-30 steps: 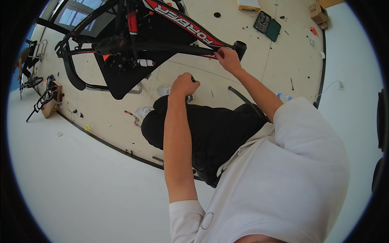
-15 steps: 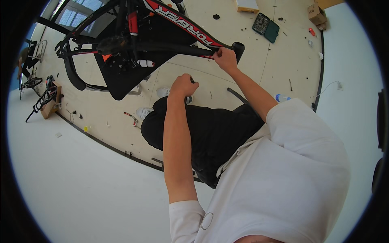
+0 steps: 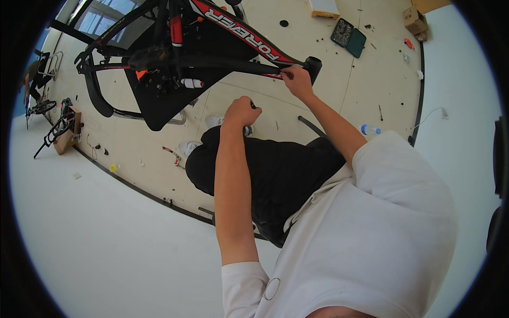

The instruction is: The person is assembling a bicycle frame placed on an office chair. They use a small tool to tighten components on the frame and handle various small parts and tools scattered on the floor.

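On the pale floor (image 3: pixel 371 79) beside a white wall (image 3: pixel 132 238), a black chair (image 3: pixel 159 114) stands at the left, with a black and red bike frame (image 3: pixel 241 35) over it. Next comes the left hand (image 3: pixel 242 112), curled tight around a small dark thing (image 3: pixel 253 105), and then the right hand (image 3: pixel 297 82), its bent fingers touching the bike frame near its front end, though I cannot tell if they pinch it. Farther right lie an open green case (image 3: pixel 356 44) and a brown box (image 3: pixel 415 21).

Bicycle frame (image 3: pixel 241 33) in black and red, lettered white
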